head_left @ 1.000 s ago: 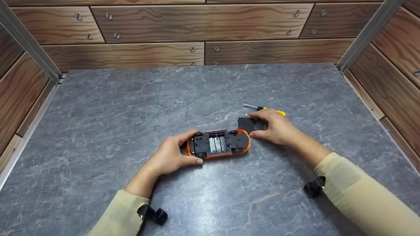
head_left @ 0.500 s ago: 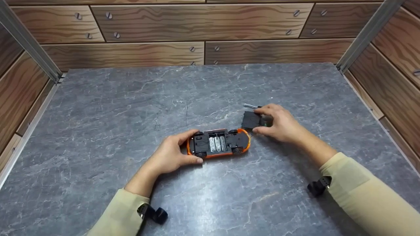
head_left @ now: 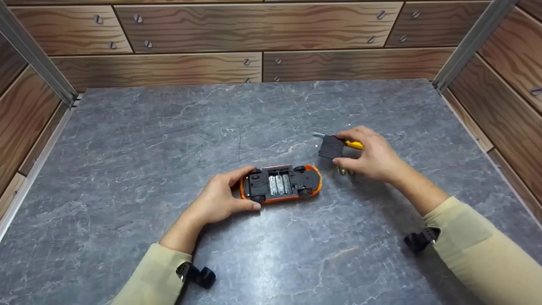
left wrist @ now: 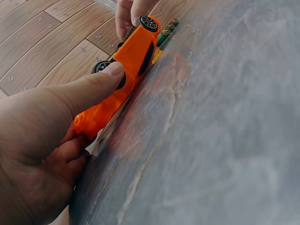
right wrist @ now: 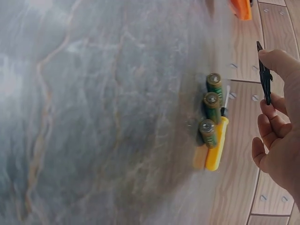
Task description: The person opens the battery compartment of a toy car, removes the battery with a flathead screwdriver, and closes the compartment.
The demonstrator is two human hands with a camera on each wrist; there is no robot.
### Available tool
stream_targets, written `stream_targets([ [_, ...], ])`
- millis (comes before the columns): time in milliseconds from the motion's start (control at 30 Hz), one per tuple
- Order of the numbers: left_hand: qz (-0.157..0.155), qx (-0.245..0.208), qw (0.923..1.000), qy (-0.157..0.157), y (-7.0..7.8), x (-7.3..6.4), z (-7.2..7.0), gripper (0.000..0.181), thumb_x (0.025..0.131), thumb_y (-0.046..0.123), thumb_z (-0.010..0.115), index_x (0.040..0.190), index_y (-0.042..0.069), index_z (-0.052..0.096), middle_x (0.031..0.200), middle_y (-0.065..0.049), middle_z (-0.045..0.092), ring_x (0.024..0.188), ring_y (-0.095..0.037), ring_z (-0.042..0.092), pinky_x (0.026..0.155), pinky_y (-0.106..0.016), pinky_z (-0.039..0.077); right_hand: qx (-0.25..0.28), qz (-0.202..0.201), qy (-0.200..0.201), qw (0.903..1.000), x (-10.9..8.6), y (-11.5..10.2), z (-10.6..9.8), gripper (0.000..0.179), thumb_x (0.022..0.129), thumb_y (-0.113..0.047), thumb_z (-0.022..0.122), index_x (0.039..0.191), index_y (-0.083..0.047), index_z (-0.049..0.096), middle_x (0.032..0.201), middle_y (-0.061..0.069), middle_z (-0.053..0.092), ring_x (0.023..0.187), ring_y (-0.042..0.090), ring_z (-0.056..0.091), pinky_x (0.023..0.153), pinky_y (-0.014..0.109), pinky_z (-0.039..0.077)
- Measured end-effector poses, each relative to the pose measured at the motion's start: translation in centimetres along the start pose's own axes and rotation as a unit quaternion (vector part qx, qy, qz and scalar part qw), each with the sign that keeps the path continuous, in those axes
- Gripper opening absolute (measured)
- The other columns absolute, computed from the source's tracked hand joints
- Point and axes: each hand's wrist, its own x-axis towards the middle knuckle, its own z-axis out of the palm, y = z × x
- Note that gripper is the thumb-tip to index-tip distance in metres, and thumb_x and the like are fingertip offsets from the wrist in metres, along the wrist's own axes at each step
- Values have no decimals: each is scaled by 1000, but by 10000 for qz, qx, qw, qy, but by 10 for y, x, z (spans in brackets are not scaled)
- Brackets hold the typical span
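Note:
An orange toy car [head_left: 298,184] lies upside down on the table, its black underside up. Silvery shapes sit side by side in its uncovered battery compartment [head_left: 280,184]. My left hand [head_left: 218,199] holds the car's left end, thumb on the near side, as the left wrist view [left wrist: 56,122] also shows. My right hand [head_left: 374,154] pinches a thin black battery cover [head_left: 331,147] between thumb and fingers; in the right wrist view the cover [right wrist: 264,75] is edge-on, raised above the tabletop. Beneath that hand lie green-and-gold batteries [right wrist: 212,105], mostly hidden in the head view.
A screwdriver with a yellow handle [right wrist: 216,150] lies right behind the batteries, its metal shaft [head_left: 319,134] showing past the cover. The grey marbled table [head_left: 169,127] is enclosed by wood-patterned walls [head_left: 254,29] at the back and sides, with metal posts [head_left: 465,46] at the corners.
My right hand has moved away from the car, up and to the right in the head view, carrying the battery cover. Batteries now show under it. My left hand and the car have stayed put.

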Motion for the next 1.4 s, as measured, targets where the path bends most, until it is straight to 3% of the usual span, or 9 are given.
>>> stream_targets([
  [333, 88, 83, 9999, 16, -2, 1, 0, 97, 72, 27, 100, 156, 11, 54, 149, -6, 63, 132, -20, 60, 119, -42, 39, 157, -447, 134, 9988, -2, -24, -2, 61, 85, -25, 92, 139, -10, 69, 129, 9, 66, 124, 33, 57, 106, 58, 42],
  [700, 114, 121, 9999, -3, -2, 2, -1, 96, 73, 28, 100, 156, 11, 55, 149, -5, 63, 132, -19, 59, 119, -41, 40, 328, -1222, -22, 9920, -4, -52, 16, 64, 80, -22, 94, 138, -7, 70, 131, 9, 66, 125, 32, 58, 106, 53, 48],
  [900, 88, 78, 9999, -11, -2, 1, -1, 96, 73, 26, 100, 156, 11, 54, 148, -5, 63, 130, -20, 60, 118, -42, 41, 229, -1687, -208, 9852, -2, -63, 27, 63, 82, -26, 93, 136, -4, 70, 133, 9, 67, 127, 31, 59, 111, 51, 46],
  [1167, 58, 163, 9998, -12, 0, 0, -2, 97, 73, 29, 100, 156, 12, 54, 150, -5, 61, 137, -21, 55, 121, -44, 37, 39, -1807, -466, 9824, -2, -73, 37, 59, 85, -32, 91, 136, -8, 71, 134, 5, 67, 130, 29, 57, 113, 54, 43],
  [1400, 130, 82, 9999, -23, -1, 1, -2, 94, 74, 27, 100, 155, 11, 55, 146, -4, 65, 134, -19, 58, 119, -42, 39, 8, -1819, -652, 9811, -2, -77, 43, 58, 85, -32, 89, 135, -9, 71, 133, 6, 68, 129, 28, 57, 111, 54, 40],
])
